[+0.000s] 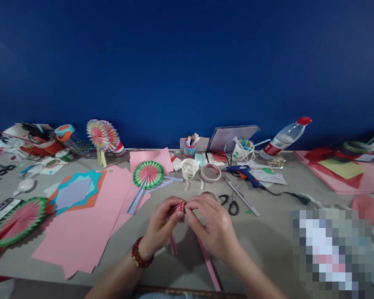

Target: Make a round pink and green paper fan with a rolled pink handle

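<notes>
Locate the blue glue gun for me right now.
In the head view, the blue glue gun lies right of centre, beyond the right hand, between the black-handled scissors and the red-capped bottle.

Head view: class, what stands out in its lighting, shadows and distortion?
In the head view, the blue wall darkens toward the top; in the head view, soft shadows lie on the table below the left hand and right hand; in the head view, the bottle leans outward, perhaps wide-angle stretch; in the head view, a pixelated patch hides detail at lower right.
</notes>
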### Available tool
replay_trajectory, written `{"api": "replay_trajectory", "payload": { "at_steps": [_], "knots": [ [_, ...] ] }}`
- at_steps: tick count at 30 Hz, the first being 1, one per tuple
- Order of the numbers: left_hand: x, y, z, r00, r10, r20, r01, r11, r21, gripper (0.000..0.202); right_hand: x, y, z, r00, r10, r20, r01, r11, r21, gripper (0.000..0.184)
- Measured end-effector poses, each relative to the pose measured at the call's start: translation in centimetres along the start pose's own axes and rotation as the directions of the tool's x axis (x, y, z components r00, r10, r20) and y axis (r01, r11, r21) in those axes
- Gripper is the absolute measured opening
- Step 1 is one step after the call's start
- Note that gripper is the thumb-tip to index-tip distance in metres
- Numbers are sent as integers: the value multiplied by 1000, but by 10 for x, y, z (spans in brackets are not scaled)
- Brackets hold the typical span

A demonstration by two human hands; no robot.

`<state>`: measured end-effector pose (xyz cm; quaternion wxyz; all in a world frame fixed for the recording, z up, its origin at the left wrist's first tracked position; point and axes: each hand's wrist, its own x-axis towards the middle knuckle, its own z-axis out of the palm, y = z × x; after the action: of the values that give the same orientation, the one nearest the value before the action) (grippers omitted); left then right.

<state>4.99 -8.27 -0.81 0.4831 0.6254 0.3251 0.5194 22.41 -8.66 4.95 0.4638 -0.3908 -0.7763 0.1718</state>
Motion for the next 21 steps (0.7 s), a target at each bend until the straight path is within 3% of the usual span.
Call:
{"api": "replay_trajectory", "payload": {
  "at_steps": [15, 21],
  "knots": [
    [1, 4, 3, 1000, 26, -14, -26, 1000, -17, 17, 3, 0, 1, 1000, 14, -11, -14, 1000, 2, 11],
    [-4, 2, 2, 998, 56, -39, -49, 987, 152, 27, 2, 0, 4, 999, 37, 13, -37, 999, -20, 7]
  ]
}}
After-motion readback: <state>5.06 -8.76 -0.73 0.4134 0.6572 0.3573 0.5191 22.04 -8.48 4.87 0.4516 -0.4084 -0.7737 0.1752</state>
